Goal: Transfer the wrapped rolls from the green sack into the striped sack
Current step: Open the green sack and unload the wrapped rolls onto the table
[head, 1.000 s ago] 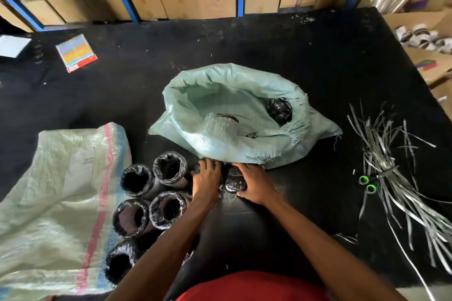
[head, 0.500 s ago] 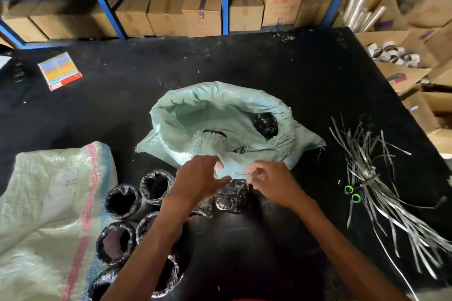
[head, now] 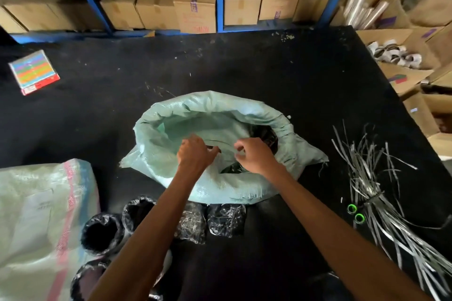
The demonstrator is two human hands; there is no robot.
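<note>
— Over the mouth of the green sack [head: 171,144] both hands hover; the left hand [head: 194,154] has its fingers curled loosely and apart, holding nothing that I can see; the right hand [head: 254,155] is much the same, fingers bent and spread a little, empty.

— And the rolls?

— Some remain inside; a dark wrapped roll [head: 265,138] shows deep at the right side of the sack's opening, and another dark patch [head: 232,167] sits just under the right hand; several wrapped rolls [head: 226,220] already stand on the black table [head: 244,68] just in front of the sack, others [head: 102,232] nearer the striped sack [head: 36,215], which lies flat at the left; none of them appears to be in it yet.

— So how should the reach go?

— I'd judge it best to press the rolled rim down with one hand so the mouth stays wide; the woven cloth looks floppy and could fold over the rolls; then take one roll per hand around its body, not by the crinkled plastic wrap, which may slip or tear.

— Anything to avoid?

— The loose metal strips [head: 371,178] and green-handled scissors [head: 355,214] at the right; set rolls down to the left instead, near the striped sack.
</note>
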